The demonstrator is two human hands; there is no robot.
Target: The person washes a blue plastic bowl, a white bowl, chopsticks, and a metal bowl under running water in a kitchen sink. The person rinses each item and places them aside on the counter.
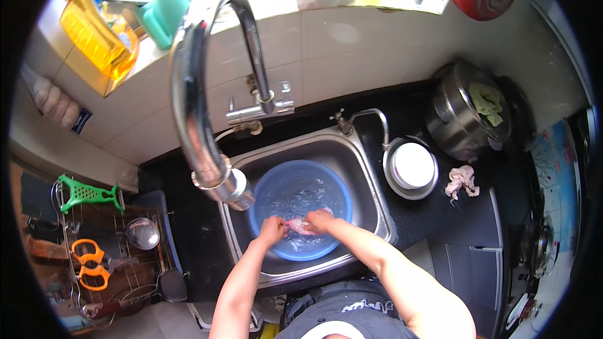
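Both my hands are over a round blue plastic basin (347,197) of rippling water, which stands in a stainless steel sink (365,169). Between them stretches a wet pink-and-white cloth (297,226), crumpled and close to the water. My left hand (274,230) pinches its left end with the fingertips. My right hand (319,221) grips the other end, covering much of it. What the cloth is exactly is too small to tell. A large chrome gooseneck faucet (188,89) arches up to the left of the basin, its spout end (242,197) over the basin's left rim.
Right of the sink are a small curved tap (384,125), a white bowl (413,165) in a metal one, a crumpled pale cloth (462,181) and a steel pot (454,108). A wire rack (136,278) at left holds orange-handled scissors (88,264). Bottles of yellow liquid (94,28) line the sill.
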